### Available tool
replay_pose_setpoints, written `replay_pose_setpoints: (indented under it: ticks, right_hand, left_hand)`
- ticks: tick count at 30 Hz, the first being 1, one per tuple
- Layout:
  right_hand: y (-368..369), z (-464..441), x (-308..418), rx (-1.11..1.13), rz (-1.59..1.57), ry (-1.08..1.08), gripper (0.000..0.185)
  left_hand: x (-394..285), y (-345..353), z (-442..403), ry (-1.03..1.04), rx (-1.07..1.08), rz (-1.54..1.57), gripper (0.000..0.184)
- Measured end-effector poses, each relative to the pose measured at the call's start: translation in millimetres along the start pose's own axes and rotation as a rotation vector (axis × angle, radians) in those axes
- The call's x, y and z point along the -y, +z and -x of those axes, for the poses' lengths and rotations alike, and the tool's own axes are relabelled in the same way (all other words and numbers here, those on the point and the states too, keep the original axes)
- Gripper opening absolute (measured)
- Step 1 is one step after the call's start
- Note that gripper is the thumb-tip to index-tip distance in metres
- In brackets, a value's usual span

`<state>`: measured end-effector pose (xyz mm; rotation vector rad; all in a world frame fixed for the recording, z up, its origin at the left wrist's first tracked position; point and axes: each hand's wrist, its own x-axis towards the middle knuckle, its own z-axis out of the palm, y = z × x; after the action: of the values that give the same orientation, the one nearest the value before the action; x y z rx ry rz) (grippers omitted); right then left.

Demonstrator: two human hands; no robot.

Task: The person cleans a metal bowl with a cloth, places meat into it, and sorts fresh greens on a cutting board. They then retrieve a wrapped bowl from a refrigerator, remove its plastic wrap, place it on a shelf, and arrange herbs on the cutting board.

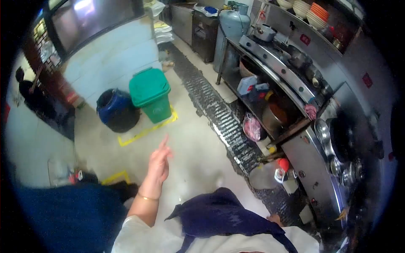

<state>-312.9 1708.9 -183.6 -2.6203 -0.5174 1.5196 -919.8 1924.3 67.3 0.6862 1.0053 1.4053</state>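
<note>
Ahead of the left hand (160, 162) stands a green bin (155, 99).

Left grip (159, 158) blurred, right grip (275, 219) mostly hidden

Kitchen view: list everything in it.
Lidded bin: one, green, left of centre
Open bin: one, blue, beside it
Floor tape: two stretches, yellow, left
Gas cylinder: one, blue-grey, top
Stove: one, silver, upper right
Pots: at least two, silver, on stove
Bowls: several, white and orange, upper-right shelf
Bag: one, pink, below stove
Drain grate: one, grey, centre
Apron: one, dark blue, bottom
Left hand: one, bare, over floor
Right hand: one, bare, mostly hidden
</note>
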Motion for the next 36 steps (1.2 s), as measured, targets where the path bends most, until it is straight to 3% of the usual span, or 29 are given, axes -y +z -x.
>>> replay_pose_setpoints:
  ticks: [2, 4, 5, 6, 8, 10, 13, 14, 15, 16, 18, 19, 20, 22, 24, 26, 27, 28, 30, 33, 34, 36]
  right_hand:
    - [16.0, -24.8, 36.8, -0.005, -0.028, 0.071, 0.047]
    - [29.8, -60.1, 103.0, -0.005, -0.015, 0.073, 0.045]
    - [35.0, -83.2, 146.1, -0.004, 0.006, 0.055, 0.045]
    - [37.3, -105.7, 193.5, -0.007, 0.036, 0.019, 0.044]
    - [41.5, -149.1, 298.1, -0.031, 0.138, -0.080, 0.043]
    - [41.9, -194.7, 421.0, -0.103, 0.307, -0.274, 0.041]
    - [69.8, -280.0, 643.5, -0.323, 0.540, -0.839, 0.040]
    - [89.7, -310.9, 726.1, -0.417, 0.532, -1.080, 0.040]
    - [93.6, -258.1, 843.2, -0.221, 0.758, -0.997, 0.039]
    - [108.4, -174.8, 943.4, -0.303, 0.773, -1.064, 0.038]
    - [154.5, -154.5, 1103.7, -0.227, 0.741, -1.066, 0.043]
    - [171.8, -145.8, 1170.2, -0.140, 0.614, -1.243, 0.048]
    - [190.6, -135.1, 1220.3, -0.050, 0.480, -1.408, 0.053]
    - [220.5, -107.2, 1294.7, 0.023, 0.213, -1.455, 0.047]
    - [224.9, -73.4, 1357.1, 0.028, 0.579, -1.262, 0.037]
    - [240.1, -99.4, 1412.8, -0.312, 0.836, -1.478, 0.027]
    - [234.3, -96.8, 1444.9, -0.154, 0.930, -1.356, 0.032]
    - [234.3, -111.9, 1462.9, -0.241, 0.956, -1.538, 0.056]
    - [226.1, -72.2, 1519.0, -0.215, 0.898, -1.439, 0.074]
    - [223.4, -83.4, 1620.3, 0.087, 0.361, -1.477, 0.080]
    - [226.6, -104.3, 1659.3, 0.278, 0.131, -1.512, 0.073]
    - [242.5, -142.2, 1743.8, 0.575, -0.126, -1.205, 0.062]
  left_hand:
    - [-18.2, 24.7, -85.5, 0.056, 0.126, -0.116, 0.088]
    - [-27.5, 35.3, -171.1, 0.121, 0.255, -0.018, 0.113]
    - [-29.6, 37.2, -209.4, 0.110, 0.305, 0.060, 0.115]
    - [-32.6, 38.4, -242.4, 0.126, 0.314, 0.118, 0.104]
    - [-39.7, 24.5, -309.0, -0.039, 0.173, 0.129, 0.080]
    - [-53.4, 22.7, -364.4, 0.023, -0.153, 0.095, 0.043]
    - [-76.1, -13.8, -439.4, 0.150, -0.284, 0.157, 0.015]
    - [-85.3, -18.0, -467.1, 0.195, -0.350, 0.161, 0.012]
    - [-92.2, -26.5, -493.3, 0.214, -0.408, 0.137, 0.012]
    - [-94.4, -39.1, -519.5, 0.237, -0.466, 0.114, 0.014]
    - [-86.2, -82.2, -580.3, 0.207, -0.532, 0.183, 0.018]
    - [-85.2, -102.4, -618.8, 0.191, -0.554, 0.217, 0.020]
    - [-88.5, -113.1, -657.7, 0.170, -0.554, 0.274, 0.024]
    - [-103.9, -119.4, -744.6, 0.084, -0.621, 0.262, 0.020]
    - [-113.3, -121.0, -835.0, 0.131, -0.474, 0.135, 0.009]
    - [-124.1, -126.4, -935.6, 0.193, -0.279, -0.154, 0.026]
    - [-149.8, -104.5, -979.7, 0.144, -0.179, -0.178, 0.050]
    - [-178.7, -77.7, -1026.4, 0.096, -0.078, -0.205, 0.074]
    - [-206.3, -63.7, -1130.2, 0.171, 0.108, -0.352, 0.098]
    - [-224.5, -60.0, -1290.0, 0.339, 0.192, -0.796, 0.112]
    - [-226.5, -59.8, -1336.2, 0.359, 0.120, -0.863, 0.111]
    - [-239.5, -53.6, -1429.7, 0.408, -0.041, -0.992, 0.110]
